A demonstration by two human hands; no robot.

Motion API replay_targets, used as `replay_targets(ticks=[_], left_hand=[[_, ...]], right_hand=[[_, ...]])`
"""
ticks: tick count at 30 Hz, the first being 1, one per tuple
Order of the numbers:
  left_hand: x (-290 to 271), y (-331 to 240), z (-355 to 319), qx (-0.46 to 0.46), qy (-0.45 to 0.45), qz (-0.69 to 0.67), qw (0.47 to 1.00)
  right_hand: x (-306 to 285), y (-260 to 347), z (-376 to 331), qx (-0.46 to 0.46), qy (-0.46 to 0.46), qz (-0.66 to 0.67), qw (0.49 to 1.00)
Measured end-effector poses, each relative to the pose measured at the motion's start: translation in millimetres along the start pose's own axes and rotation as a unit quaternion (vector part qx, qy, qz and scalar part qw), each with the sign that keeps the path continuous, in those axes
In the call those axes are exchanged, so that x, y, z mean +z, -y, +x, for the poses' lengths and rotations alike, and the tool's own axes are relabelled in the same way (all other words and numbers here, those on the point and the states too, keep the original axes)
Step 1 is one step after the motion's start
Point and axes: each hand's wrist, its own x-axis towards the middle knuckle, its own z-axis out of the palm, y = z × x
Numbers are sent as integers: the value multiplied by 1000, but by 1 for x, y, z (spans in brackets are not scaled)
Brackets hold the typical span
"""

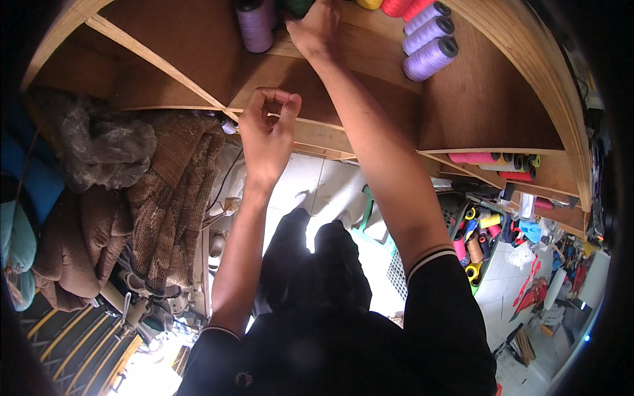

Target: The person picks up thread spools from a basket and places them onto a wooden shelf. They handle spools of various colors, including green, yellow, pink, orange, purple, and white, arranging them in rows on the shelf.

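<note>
My right hand (317, 32) reaches into the wooden shelf at the top edge, its thumb against a dark green thread spool (298, 6). Its fingers curl round that spool, though the frame's edge cuts off part of them. To its left a purple thread spool (255, 26) stands upright. Lower and nearer, my left hand (267, 135) hangs in front of the shelf's front edge. Its fingers are bent in, with thumb and forefinger tips close together and nothing visible between them.
Three lilac spools (430, 59) lie along the right of the shelf compartment (492, 99), with red and yellow spools behind. Brown knitted cloth (175, 191) and clear plastic (109, 148) hang at left. A green stool (370, 214) and a crate of coloured spools (477, 237) are on the floor.
</note>
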Motion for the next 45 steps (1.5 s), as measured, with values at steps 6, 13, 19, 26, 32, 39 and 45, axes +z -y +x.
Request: replay_targets(ticks=[6, 13, 19, 26, 32, 39, 45], left_hand=[[-1, 7, -6, -9, -6, -28, 1000], [-1, 5, -13, -31, 7, -19, 999], [4, 1, -11, -14, 13, -24, 1000], [10, -8, -1, 2, 17, -23, 1000], [13, -8, 1, 3, 29, -36, 999], [16, -13, -3, 8, 49, -63, 997], [18, -18, -9, 2, 63, -71, 996]], right_hand=[[-4, 3, -5, -8, -35, -63, 997], [-34, -39, 9, -78, -205, -119, 968], [-29, -59, 35, -97, -186, -192, 959], [-23, -57, 43, -83, -165, -186, 965], [-24, -56, 42, -81, -157, -176, 968], [-27, -55, 36, -76, -141, -164, 973], [-36, -50, 32, -64, -125, -139, 980]])
